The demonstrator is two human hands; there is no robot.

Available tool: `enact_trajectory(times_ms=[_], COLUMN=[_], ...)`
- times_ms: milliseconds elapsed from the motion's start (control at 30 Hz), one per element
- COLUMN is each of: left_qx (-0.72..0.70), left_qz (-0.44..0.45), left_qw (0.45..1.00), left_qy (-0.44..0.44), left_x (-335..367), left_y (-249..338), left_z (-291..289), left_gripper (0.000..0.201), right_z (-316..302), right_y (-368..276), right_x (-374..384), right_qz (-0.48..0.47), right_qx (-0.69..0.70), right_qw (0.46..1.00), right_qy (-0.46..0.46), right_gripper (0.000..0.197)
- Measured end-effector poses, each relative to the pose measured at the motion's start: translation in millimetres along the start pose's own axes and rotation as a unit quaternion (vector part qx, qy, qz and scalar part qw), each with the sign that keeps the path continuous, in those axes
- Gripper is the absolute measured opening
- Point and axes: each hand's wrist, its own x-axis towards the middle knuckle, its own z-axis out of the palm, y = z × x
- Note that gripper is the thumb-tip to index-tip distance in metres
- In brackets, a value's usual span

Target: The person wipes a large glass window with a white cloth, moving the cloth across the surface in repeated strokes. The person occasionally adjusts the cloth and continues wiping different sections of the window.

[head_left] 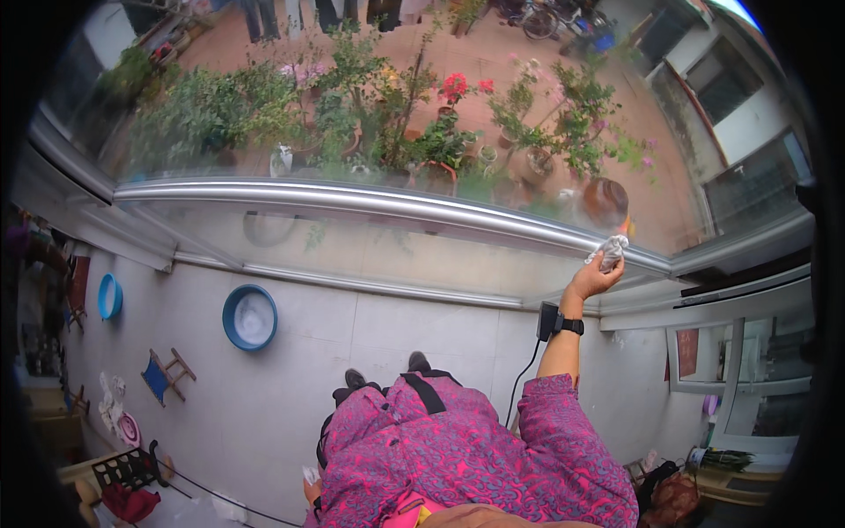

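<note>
My right hand is raised at the right end of a long silver window rail. Its fingers are closed round a crumpled white cloth, which is pressed against the rail and the lower edge of the glass pane. Low beside my body, mostly hidden by my patterned clothing, my left hand shows only in part. A small crumpled white thing sticks out of it, too small to name for certain.
A blue basin with whitish water stands on the pale tiled floor. Left of it are a smaller blue basin and a folding stool. Beyond the glass stand potted plants. A black cable hangs from a device on my right wrist.
</note>
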Motion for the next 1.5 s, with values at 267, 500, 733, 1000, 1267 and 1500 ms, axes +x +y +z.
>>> enact_trajectory(times_ms=[267,500,733,1000,1267,1500], left_qx=[-0.051,-0.077,-0.194,-0.209,-0.153,0.045], left_qz=[-0.046,-0.095,-0.151,0.031,0.253,0.363], left_qw=[0.998,0.992,0.969,0.975,0.949,0.896], left_qy=[-0.002,0.023,0.035,0.064,-0.110,-0.253], left_x=[-3,-30,-45,34,94,96], left_y=[-12,-27,-15,142,377,441], left_z=[-22,-35,-62,-87,-37,37], left_gripper=[0.067,0.065,0.064,0.079,0.071,0.073], right_z=[52,73,87,13,-61,-118], right_y=[-140,-268,-377,-394,-332,-270], right_x=[-99,-233,-374,-423,-470,-481], right_qz=[0.000,-0.156,-0.169,0.587,0.689,0.587], right_qx=[0.114,0.154,0.346,0.432,0.295,0.281], right_qw=[0.993,0.970,0.840,0.269,0.153,0.139], right_qy=[0.009,-0.105,-0.382,-0.629,-0.644,-0.746], right_gripper=[0.048,0.044,0.045,0.033,0.040,0.044])
